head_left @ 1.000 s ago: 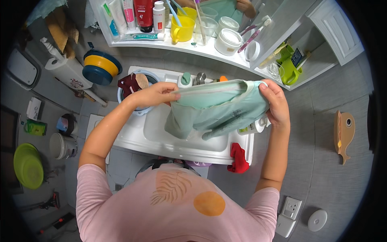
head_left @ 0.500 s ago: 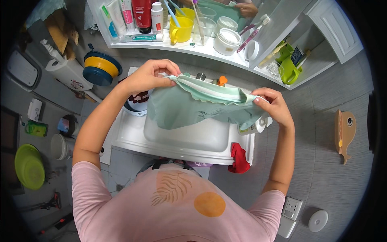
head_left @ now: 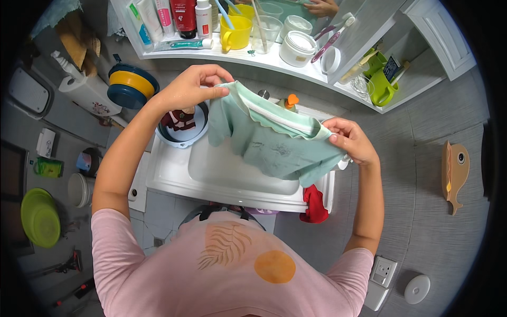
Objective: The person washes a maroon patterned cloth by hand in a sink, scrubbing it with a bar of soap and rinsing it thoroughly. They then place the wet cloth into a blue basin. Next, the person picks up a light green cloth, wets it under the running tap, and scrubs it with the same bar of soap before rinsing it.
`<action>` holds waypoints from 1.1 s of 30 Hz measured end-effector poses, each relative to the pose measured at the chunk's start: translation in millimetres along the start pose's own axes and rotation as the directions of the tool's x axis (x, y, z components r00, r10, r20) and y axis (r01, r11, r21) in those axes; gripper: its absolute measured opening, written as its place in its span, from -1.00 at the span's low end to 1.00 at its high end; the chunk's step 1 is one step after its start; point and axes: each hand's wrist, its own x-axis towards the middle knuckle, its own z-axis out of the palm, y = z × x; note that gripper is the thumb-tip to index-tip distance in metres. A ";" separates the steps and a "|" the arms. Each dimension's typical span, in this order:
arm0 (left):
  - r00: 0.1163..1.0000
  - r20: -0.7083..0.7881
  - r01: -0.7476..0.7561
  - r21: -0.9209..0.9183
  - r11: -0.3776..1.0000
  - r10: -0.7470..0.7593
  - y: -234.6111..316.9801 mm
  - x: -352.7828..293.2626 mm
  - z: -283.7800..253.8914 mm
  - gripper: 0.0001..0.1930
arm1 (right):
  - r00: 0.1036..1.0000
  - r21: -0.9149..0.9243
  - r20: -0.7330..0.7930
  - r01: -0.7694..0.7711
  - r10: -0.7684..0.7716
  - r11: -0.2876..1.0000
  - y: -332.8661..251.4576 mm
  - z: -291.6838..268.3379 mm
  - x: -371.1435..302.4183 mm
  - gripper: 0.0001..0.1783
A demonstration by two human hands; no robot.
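Observation:
A mint-green shirt (head_left: 280,148) hangs spread out over the white sink (head_left: 174,177), its neckline with a white inner band on top and dark marks on its front. Pinched between thumb and fingers, its left upper corner is in my left hand (head_left: 198,87). My right hand (head_left: 351,140) grips the right upper corner in the same way, a little lower. Behind the garment the faucet shows only in part, with an orange piece (head_left: 291,101) beside it. A white pump bottle (head_left: 343,162) is mostly hidden by the shirt's right side.
Left on the sink stands a light blue basin (head_left: 182,138) with dark red and white cloth inside. A red cloth (head_left: 314,205) drapes over the sink's front right edge. Above runs a white shelf (head_left: 232,59) with a yellow cup (head_left: 235,34), tubes and jars.
My left hand has risen slightly and my right hand has lowered a little. The shirt has shifted right and hangs more open, uncovering the basin and more of its dark-marked front.

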 end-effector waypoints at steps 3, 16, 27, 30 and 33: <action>0.997 -0.018 -0.075 0.189 0.979 0.080 -8.6 0.3 -0.5 -0.78 | 0.998 -0.182 -0.050 0.021 -0.031 0.983 2.4 6.8 1.2 -0.68; 0.943 -0.323 0.001 -0.228 0.974 -0.077 -67.6 26.2 47.1 -0.87 | 0.857 -0.679 -0.039 0.354 -0.513 0.643 4.3 78.5 0.4 -0.79; 0.929 0.299 -0.132 -0.284 0.950 0.219 -12.9 10.0 91.0 -0.46 | 0.866 -0.430 -0.109 0.402 -0.488 0.809 24.2 110.3 26.0 -0.79; 0.923 0.305 -0.170 -0.228 0.959 0.236 -4.9 5.8 92.4 -0.46 | 0.863 -0.387 -0.194 0.370 -0.466 0.845 31.2 114.7 31.3 -0.81; 0.942 0.277 -0.155 -0.138 0.978 0.188 1.2 2.1 92.0 -0.48 | 0.886 -0.272 -0.276 0.301 -0.373 0.914 35.9 118.8 31.5 -0.84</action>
